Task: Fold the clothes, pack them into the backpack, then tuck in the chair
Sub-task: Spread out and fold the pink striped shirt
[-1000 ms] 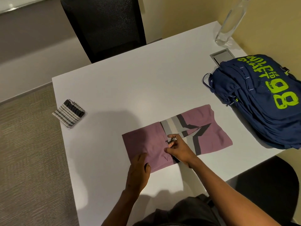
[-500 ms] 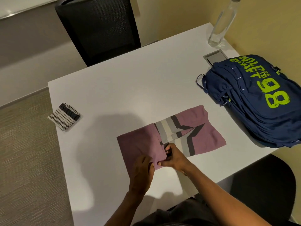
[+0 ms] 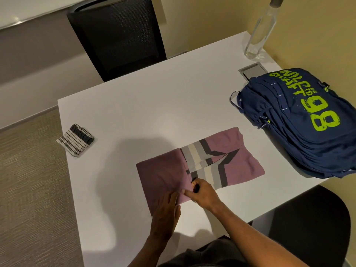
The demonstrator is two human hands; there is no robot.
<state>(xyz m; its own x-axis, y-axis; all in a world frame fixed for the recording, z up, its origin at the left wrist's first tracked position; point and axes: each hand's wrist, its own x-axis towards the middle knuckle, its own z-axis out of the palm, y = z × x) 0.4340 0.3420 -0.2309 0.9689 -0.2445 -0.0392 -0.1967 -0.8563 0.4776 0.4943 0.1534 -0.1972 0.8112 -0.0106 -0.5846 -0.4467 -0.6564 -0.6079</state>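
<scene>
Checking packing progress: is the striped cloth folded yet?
Folded: the striped cloth lies as a small layered rectangle on the table.

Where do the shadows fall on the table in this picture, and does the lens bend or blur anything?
Head view: a soft shadow lies on the table left of the purple garment, and a darker one along the near edge of the backpack. Head view: the wide lens makes the bottle lean to the right. Nothing is clearly blurred, and the light is warm.
</scene>
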